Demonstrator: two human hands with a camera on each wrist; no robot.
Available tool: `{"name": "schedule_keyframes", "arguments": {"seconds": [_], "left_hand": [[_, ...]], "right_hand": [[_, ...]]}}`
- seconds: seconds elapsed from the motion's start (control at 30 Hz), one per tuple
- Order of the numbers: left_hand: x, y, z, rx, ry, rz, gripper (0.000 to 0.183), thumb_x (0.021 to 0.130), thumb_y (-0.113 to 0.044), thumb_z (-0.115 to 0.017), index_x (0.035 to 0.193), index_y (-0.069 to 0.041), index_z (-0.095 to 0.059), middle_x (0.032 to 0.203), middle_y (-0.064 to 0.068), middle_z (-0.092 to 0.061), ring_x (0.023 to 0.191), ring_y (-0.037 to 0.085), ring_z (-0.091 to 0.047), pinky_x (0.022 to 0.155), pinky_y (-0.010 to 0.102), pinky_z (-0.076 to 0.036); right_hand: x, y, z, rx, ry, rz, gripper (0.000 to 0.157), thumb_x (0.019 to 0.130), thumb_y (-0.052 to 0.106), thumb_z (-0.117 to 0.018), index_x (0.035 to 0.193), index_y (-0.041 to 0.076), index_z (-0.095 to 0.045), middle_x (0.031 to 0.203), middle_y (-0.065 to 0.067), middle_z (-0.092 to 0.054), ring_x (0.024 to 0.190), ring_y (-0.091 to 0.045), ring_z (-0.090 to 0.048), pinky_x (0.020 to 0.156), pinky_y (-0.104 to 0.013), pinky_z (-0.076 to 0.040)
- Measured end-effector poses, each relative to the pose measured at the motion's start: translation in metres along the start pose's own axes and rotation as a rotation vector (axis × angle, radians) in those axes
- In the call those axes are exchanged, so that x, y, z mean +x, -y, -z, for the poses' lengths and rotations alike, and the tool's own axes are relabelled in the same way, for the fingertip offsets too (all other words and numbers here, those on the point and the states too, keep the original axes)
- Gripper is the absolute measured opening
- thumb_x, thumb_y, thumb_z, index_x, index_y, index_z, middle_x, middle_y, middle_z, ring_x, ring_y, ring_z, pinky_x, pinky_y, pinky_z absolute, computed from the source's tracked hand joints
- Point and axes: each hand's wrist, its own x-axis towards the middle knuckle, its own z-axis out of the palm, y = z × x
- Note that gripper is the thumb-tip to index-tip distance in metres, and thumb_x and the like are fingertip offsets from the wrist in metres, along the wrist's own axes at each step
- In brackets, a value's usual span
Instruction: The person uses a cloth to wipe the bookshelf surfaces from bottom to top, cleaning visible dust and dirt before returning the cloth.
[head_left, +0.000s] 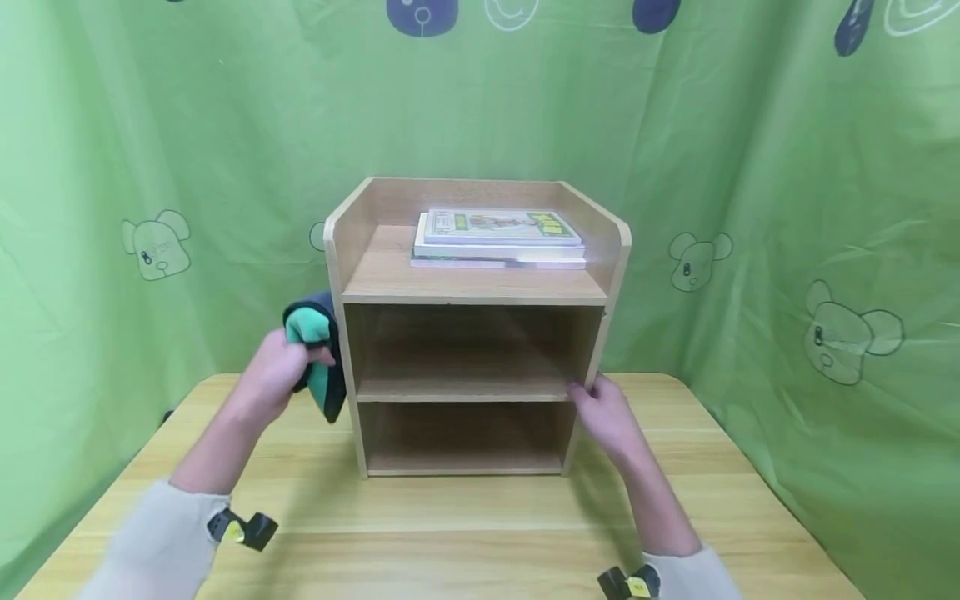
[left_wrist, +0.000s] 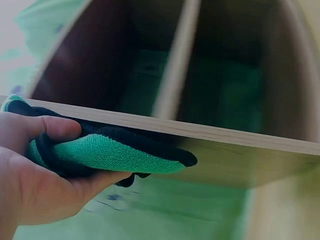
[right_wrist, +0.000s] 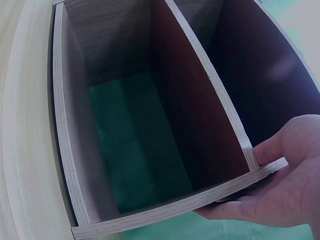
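A small wooden shelf with two open compartments and a raised-sided top stands on the table. My left hand grips a folded cloth, teal on one face and dark on the other, against the shelf's left side panel. In the left wrist view, the thumb lies over the cloth and the fingers run beneath it. On the other side, my right hand grips the right side panel near the middle board, thumb at the front and fingers behind the panel's outer face.
A short stack of books lies on the shelf's top. The shelf stands on a light wooden table. Green curtains with cartoon animal heads hang behind the table and along both sides.
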Motion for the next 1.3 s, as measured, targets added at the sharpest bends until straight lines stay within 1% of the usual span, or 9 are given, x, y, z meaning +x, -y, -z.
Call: {"name": "schedule_keyframes", "arguments": {"seconds": [0.3, 0.4, 0.53, 0.8, 0.9, 1.03, 1.1, 1.17, 1.3], "left_hand": [[0.002, 0.061, -0.017, 0.014, 0.068, 0.106, 0.019, 0.082, -0.002, -0.061, 0.1, 0.005, -0.062, 0.113, 0.015, -0.06, 0.1, 0.024, -0.054, 0.082, 0.029, -0.048], [0.001, 0.078, -0.022, 0.012, 0.068, 0.139, 0.02, 0.081, -0.001, -0.062, 0.099, 0.006, -0.062, 0.111, 0.014, -0.062, 0.098, 0.023, -0.055, 0.08, 0.03, -0.049], [-0.003, 0.1, -0.03, -0.009, 0.06, 0.18, 0.018, 0.078, 0.001, -0.062, 0.095, 0.005, -0.064, 0.102, 0.009, -0.065, 0.091, 0.019, -0.058, 0.077, 0.029, -0.05], [-0.011, 0.127, -0.034, 0.028, 0.093, 0.217, 0.01, 0.074, 0.002, -0.063, 0.083, 0.002, -0.061, 0.088, 0.008, -0.061, 0.082, 0.019, -0.057, 0.069, 0.031, -0.05], [-0.014, 0.128, -0.029, 0.037, 0.17, 0.206, 0.007, 0.073, 0.001, -0.063, 0.078, -0.002, -0.058, 0.084, 0.006, -0.056, 0.079, 0.019, -0.054, 0.067, 0.031, -0.049], [-0.017, 0.125, -0.01, 0.037, 0.37, 0.189, 0.007, 0.075, -0.002, -0.063, 0.075, -0.007, -0.058, 0.079, 0.002, -0.057, 0.075, 0.015, -0.055, 0.066, 0.028, -0.05], [-0.018, 0.121, 0.002, 0.09, 0.419, 0.168, 0.01, 0.074, -0.001, -0.064, 0.076, -0.008, -0.057, 0.078, 0.001, -0.056, 0.075, 0.015, -0.055, 0.067, 0.028, -0.05], [-0.017, 0.113, 0.016, 0.207, 0.386, 0.136, 0.012, 0.074, 0.002, -0.065, 0.083, -0.004, -0.059, 0.083, 0.004, -0.059, 0.08, 0.018, -0.057, 0.071, 0.031, -0.052], [-0.014, 0.097, 0.042, 0.61, 0.176, 0.009, 0.019, 0.071, 0.004, -0.059, 0.089, -0.002, -0.054, 0.081, 0.009, -0.054, 0.078, 0.024, -0.053, 0.067, 0.034, -0.046]], "right_hand": [[0.0, 0.0, 0.001, -0.004, 0.003, -0.005, 0.047, 0.107, 0.024, -0.043, 0.14, -0.009, -0.047, 0.136, -0.032, -0.056, 0.127, -0.046, -0.053, 0.107, -0.062, -0.043], [0.001, 0.0, 0.0, -0.001, 0.001, -0.01, 0.048, 0.107, 0.024, -0.043, 0.14, -0.01, -0.047, 0.132, -0.031, -0.057, 0.121, -0.043, -0.055, 0.105, -0.06, -0.045], [0.002, 0.0, -0.001, 0.001, 0.001, -0.011, 0.049, 0.107, 0.025, -0.043, 0.142, -0.009, -0.047, 0.135, -0.031, -0.056, 0.126, -0.044, -0.054, 0.107, -0.061, -0.044], [0.002, -0.002, -0.002, -0.018, -0.003, -0.003, 0.049, 0.107, 0.026, -0.043, 0.141, -0.009, -0.047, 0.128, -0.029, -0.059, 0.116, -0.04, -0.056, 0.099, -0.057, -0.048], [0.002, -0.004, -0.001, -0.026, -0.006, 0.001, 0.05, 0.107, 0.026, -0.043, 0.142, -0.008, -0.046, 0.131, -0.028, -0.059, 0.12, -0.041, -0.056, 0.102, -0.059, -0.047], [0.003, -0.008, -0.001, -0.027, -0.007, 0.001, 0.05, 0.107, 0.028, -0.042, 0.143, -0.008, -0.047, 0.132, -0.03, -0.058, 0.123, -0.044, -0.056, 0.104, -0.06, -0.046], [0.004, -0.009, -0.001, -0.019, -0.001, 0.006, 0.05, 0.107, 0.028, -0.042, 0.143, -0.007, -0.046, 0.136, -0.031, -0.056, 0.127, -0.047, -0.054, 0.106, -0.061, -0.044], [0.004, -0.01, -0.001, -0.012, 0.003, 0.014, 0.05, 0.108, 0.028, -0.042, 0.144, -0.007, -0.045, 0.143, -0.031, -0.052, 0.134, -0.048, -0.049, 0.111, -0.063, -0.039], [0.003, -0.008, -0.002, -0.01, 0.012, 0.013, 0.051, 0.108, 0.028, -0.042, 0.145, -0.007, -0.044, 0.143, -0.031, -0.052, 0.134, -0.049, -0.049, 0.111, -0.064, -0.039]]}}
